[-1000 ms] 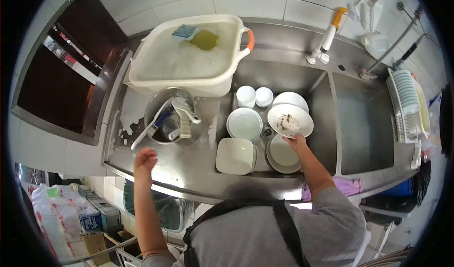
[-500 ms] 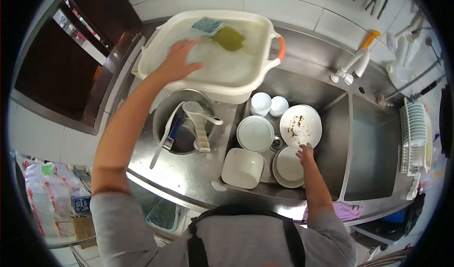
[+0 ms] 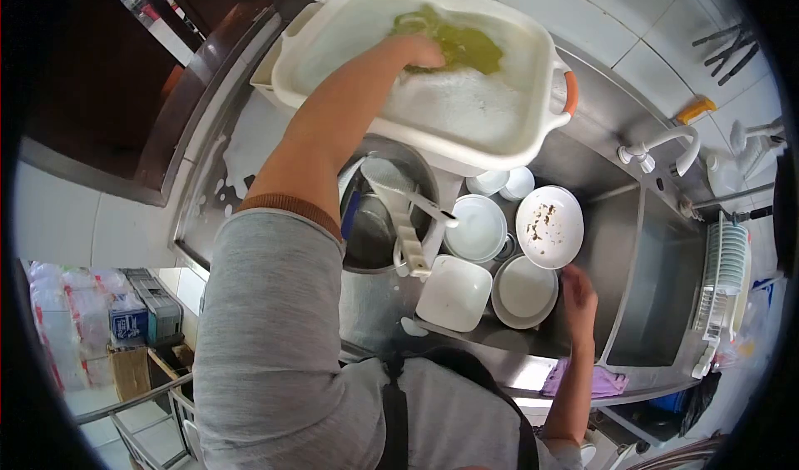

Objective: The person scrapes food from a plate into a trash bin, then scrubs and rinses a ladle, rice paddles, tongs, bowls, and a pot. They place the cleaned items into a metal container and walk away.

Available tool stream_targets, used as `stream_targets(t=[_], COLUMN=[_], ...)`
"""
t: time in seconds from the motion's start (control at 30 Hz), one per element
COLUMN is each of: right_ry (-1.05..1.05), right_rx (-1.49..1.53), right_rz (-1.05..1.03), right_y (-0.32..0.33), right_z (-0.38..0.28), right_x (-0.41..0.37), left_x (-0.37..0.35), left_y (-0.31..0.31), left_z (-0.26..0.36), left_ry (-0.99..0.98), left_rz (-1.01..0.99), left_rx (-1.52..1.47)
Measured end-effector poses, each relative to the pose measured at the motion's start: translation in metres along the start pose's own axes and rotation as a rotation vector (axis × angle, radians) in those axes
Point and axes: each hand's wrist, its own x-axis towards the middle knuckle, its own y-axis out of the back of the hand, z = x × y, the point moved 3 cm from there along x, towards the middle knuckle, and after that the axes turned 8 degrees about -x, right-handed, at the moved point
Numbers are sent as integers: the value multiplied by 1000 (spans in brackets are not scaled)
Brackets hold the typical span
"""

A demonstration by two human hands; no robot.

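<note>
My left hand [image 3: 423,51] reaches into a white tub [image 3: 366,114] of sudsy water, its fingers dipped out of sight by a yellow-green patch [image 3: 466,47]. I cannot tell what those fingers grip. Over the sink, my right hand [image 3: 580,297] hovers with loosely bent fingers, holding nothing, just below a white plate [image 3: 559,230] specked with brown food bits. Left of that hand lies a stack of round white plates [image 3: 526,291]. A square white dish [image 3: 454,294], a round bowl [image 3: 475,229] and small white cups [image 3: 518,184] stand around it.
A metal pot [image 3: 366,258] holding utensils, a white-handled one among them, stands below my left forearm. A faucet [image 3: 666,150] rises behind the sink divider. Farther right are a second basin [image 3: 657,279] and a rack of plates [image 3: 722,262]. A purple cloth [image 3: 595,380] hangs at the front edge.
My left hand has gone from above the suds down into the water; the blue-green sponge no longer shows. My right hand has come off the dirty plate. The view has shifted left.
</note>
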Motion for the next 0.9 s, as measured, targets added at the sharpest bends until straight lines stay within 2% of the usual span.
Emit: stream_targets(t=[0.03, 0.1, 0.13, 0.23, 0.3, 0.37, 0.43, 0.47, 0.53, 0.57, 0.63, 0.67, 0.7, 0.73, 0.77, 0.8, 0.83, 0.87, 0.9], right_ry=[59, 356, 488, 1016, 925, 772, 559, 561, 565, 560, 746, 573, 570, 559, 543, 541, 383, 201, 209], right_rx=[-14, -76, -23, 57, -155, -581, -648, -638, -539, -539, -684, -576, -578, -221, 136, 140, 634, 1132, 1262], right_rz=[-3, 25, -37, -255, -347, -475, -722, -707, -806, -800, -656, -528, -516, -586, -640, -623, -834, -1018, -1037], right_y=[-7, -23, -36, -89, -152, -206, -237, -234, -226, -222, -212, -185, -175, -162, -150, -133, -116, -102, -97], right_z=[-47, -149, -191, -286, -296, -289, -293, -301, -306, -305, -307, -314, -308, -301, -298, -303, -307, -309, -302], right_x=[10, 21, 21, 26, 54, 86, 108, 110, 103, 104, 103, 95, 99, 104, 106, 94, 77, 61, 55], left_x=[-1, -14, -40, -77, -100, -125, -164, -185, -224, -234, -252, -263, -274, -280, -284, -288, -288, -273, -280], left_y=[-10, -19, -25, -32, -31, -27, -17, -15, -20, -28, -43, -47, -51, -56, -61, -66, -73, -88, -96], left_z=[-9, -27, -28, -40, -43, -33, -20, -9, 13, 15, 8, 3, -5, -7, 3, 11, 19, 30, 55], left_ry=[4, -176, -239, -282, -349, -386, -148, -155, -347, -355, -448, -460, -434, -405, -419, -437, -457, -466, -438], left_rz=[-1, 371, 487, 417, 338, 306, 294, 298, 491, 487, 520, 521, 547, 564, 557, 693, 830, 914, 1017], left_rx=[-4, 37, 64, -56, -161, -204, -1011, -994, -1245, -1243, -1410, -1408, -1582, -1752, -1743, -1776, -1808, -1540, -1270])
